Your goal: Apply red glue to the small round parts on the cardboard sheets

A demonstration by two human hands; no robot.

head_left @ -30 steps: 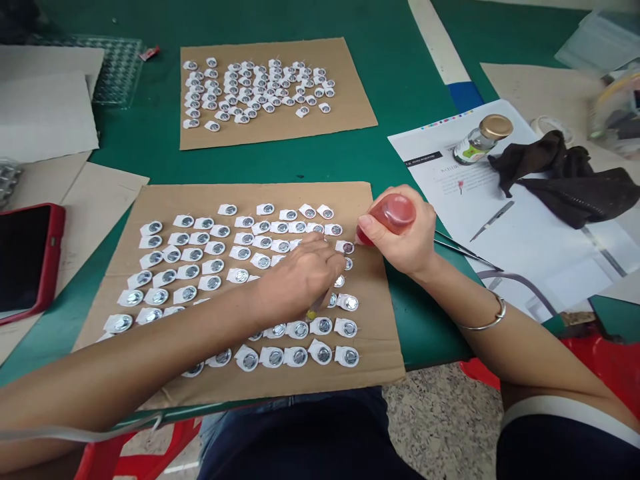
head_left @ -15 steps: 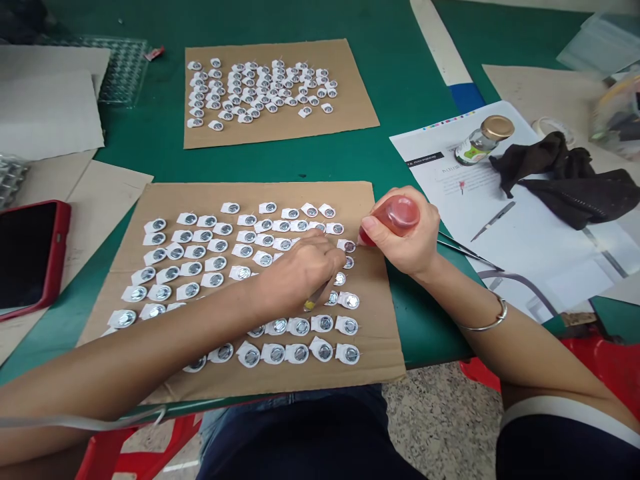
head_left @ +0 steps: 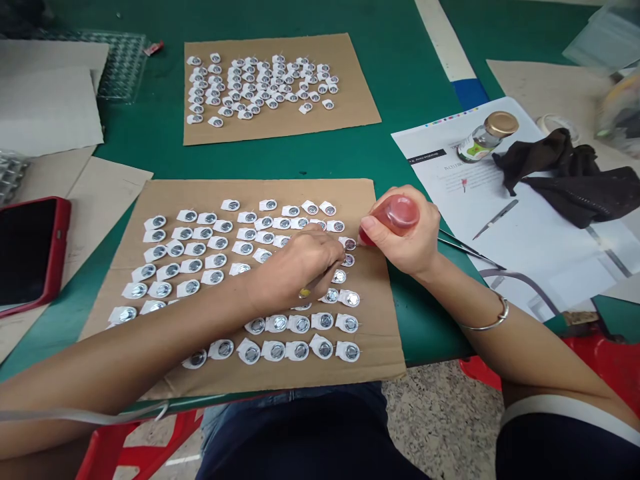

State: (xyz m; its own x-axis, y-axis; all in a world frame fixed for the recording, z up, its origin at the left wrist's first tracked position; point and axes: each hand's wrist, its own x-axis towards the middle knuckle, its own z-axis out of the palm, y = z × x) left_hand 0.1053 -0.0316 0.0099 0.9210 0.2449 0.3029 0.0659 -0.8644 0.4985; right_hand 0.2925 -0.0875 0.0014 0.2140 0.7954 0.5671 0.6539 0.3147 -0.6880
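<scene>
The left hand (head_left: 307, 267), gripping a thin tool (head_left: 313, 285), has tipped it flatter, apparently angling it toward 1 silver disc (head_left: 351, 245) on the cardboard (head_left: 376, 347), near the red bottle (head_left: 397, 212) gripped by the right hand (head_left: 420, 243).

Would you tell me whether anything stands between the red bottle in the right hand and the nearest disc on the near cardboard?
Nothing visible does. The red bottle, in the right hand, has its narrow end beside the nearest disc; the left hand is on that disc's other side.
</scene>
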